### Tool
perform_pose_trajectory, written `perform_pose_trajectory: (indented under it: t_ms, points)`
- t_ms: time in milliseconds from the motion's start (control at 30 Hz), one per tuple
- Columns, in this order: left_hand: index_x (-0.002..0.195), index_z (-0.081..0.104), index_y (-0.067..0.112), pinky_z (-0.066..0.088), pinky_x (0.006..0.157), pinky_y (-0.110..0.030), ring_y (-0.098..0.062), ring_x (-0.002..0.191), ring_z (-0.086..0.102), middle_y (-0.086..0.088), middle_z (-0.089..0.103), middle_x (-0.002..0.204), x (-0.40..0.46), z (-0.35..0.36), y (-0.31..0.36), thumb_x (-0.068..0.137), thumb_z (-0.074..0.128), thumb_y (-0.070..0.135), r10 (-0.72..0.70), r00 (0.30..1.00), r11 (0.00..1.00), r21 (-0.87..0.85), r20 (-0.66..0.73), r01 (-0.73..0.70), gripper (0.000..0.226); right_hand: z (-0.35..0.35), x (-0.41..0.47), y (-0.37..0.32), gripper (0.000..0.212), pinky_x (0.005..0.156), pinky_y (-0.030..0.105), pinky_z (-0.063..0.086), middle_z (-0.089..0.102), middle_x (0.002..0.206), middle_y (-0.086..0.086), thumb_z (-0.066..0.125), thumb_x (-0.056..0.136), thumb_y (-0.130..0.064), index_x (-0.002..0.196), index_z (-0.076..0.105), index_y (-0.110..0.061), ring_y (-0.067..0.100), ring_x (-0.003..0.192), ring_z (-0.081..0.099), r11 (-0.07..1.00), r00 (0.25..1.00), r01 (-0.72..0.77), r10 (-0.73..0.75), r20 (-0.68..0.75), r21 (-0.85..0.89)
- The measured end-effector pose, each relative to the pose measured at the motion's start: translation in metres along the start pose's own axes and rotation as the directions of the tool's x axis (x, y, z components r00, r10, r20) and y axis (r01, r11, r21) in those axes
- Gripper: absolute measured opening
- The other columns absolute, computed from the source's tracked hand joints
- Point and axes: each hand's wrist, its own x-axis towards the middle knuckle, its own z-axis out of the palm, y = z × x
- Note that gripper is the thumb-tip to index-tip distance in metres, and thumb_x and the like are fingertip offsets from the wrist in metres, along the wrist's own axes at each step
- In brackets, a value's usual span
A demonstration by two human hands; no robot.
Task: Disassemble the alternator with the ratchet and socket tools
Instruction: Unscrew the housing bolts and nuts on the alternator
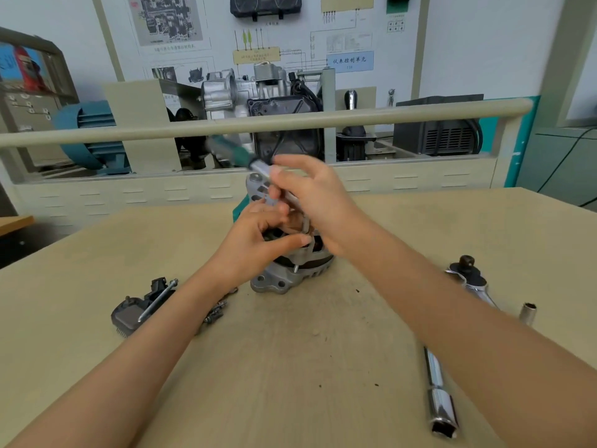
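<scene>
alternator table centre, 12 o'clock of both hands | right hand grips green-handled driver, shaft running 10-to-4 o'clock into housing | left hand pinches housing top, nearer.

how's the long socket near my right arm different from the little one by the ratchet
The long socket lies on its side, joined in line with a chrome shaft; the small socket stands upright and alone. The long one is bigger and nearer the camera. Both are shiny chrome, untouched, on the table.
</scene>
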Motion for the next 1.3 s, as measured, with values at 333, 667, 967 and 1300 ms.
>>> perform_pose_trajectory:
  t_ms: [333,667,967,1300]
  points:
    - [0.067,0.053,0.048,0.028,0.075,-0.03,0.0,0.077,0.043,0.03,0.056,0.064,0.001,0.005,-0.004,0.077,0.073,0.018,-0.026,0.995,0.993,0.112,-0.1,0.037,0.038,0.011,-0.003,0.009,0.01,0.062,0.029,0.042,0.052,0.086,0.005,0.03,0.099,-0.013,0.104,0.036,-0.02,0.014,0.069,0.049,0.997,0.849,0.057,-0.023,-0.528,0.048]
    - [0.084,0.068,0.018,0.049,0.064,-0.011,0.0,0.075,0.066,0.014,0.071,0.075,-0.003,0.001,-0.002,0.081,0.068,0.012,-0.207,0.978,0.969,-0.141,-0.001,0.205,0.006,0.004,0.01,-0.016,0.02,0.067,0.02,0.041,0.06,0.084,-0.007,0.052,0.092,-0.022,0.098,0.068,-0.011,0.007,0.076,0.053,0.442,0.891,0.415,-0.017,0.454,-0.796]
    - [0.068,0.067,0.018,0.05,0.069,-0.03,-0.016,0.069,0.063,-0.001,0.066,0.067,0.0,0.003,-0.001,0.079,0.066,0.002,-0.019,0.998,0.997,-0.08,-0.057,0.015,0.02,0.003,-0.006,0.019,0.025,0.069,0.011,0.044,0.056,0.079,-0.016,0.053,0.094,-0.031,0.112,0.062,-0.017,-0.003,0.072,0.054,0.755,0.93,0.335,-0.361,0.069,-0.564]
    - [0.088,0.07,0.03,0.03,0.085,-0.032,0.001,0.071,0.051,0.016,0.064,0.069,0.002,0.009,0.0,0.077,0.072,0.018,0.022,0.994,0.997,0.082,-0.107,-0.013,0.016,-0.005,-0.022,0.023,0.029,0.07,0.033,0.053,0.066,0.075,-0.004,0.055,0.09,-0.043,0.091,0.064,-0.015,0.01,0.073,0.063,0.798,0.831,0.179,-0.436,-0.345,-0.576]
